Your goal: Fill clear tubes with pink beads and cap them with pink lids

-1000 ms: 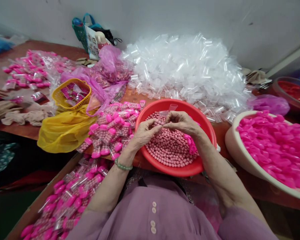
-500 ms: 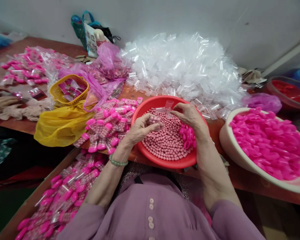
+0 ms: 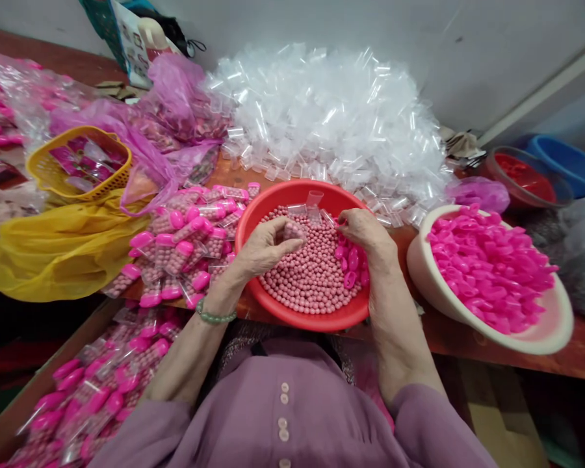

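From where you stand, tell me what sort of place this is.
Probably a small workshop for handwork: a large heap of clear tubes at the back, a red basin of pink beads, and a pile of bead-filled tubes with pink caps beside it.

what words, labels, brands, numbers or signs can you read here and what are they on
None can be read.
White bag: printed marks, too small and blurred.
Pink packets in the yellow basket: any print is too blurred.
Tubes, beads: none visible.
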The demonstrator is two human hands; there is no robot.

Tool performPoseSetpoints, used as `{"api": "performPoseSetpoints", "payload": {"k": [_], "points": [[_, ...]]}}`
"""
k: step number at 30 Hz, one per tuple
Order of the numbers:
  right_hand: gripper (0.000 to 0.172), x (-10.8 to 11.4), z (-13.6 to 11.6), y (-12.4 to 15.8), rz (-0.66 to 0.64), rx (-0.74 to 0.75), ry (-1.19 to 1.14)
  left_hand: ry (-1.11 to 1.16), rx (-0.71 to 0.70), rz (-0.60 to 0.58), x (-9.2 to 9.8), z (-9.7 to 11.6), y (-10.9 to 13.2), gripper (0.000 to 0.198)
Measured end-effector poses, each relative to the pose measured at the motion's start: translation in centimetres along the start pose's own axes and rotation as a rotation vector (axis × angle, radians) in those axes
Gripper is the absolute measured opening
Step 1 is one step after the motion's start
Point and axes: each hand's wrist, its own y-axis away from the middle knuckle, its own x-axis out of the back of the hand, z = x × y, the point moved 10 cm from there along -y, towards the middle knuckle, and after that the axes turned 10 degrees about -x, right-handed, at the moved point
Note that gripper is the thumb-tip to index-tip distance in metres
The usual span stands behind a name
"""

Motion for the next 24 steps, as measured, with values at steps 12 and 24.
{"api": "performPoseSetpoints", "payload": {"k": [12,24], "points": [[0.035,-2.2,-1.0,0.3,-0.098,-0.19,0.19,0.245,0.088,0.102,1.2,-2.7,0.1,0.032],[0.02,0.8,-2.8,3.1,-0.062,0.032,-0.169,0.46,0.165,0.052,0.5,-2.8,0.2,0.042]]}}
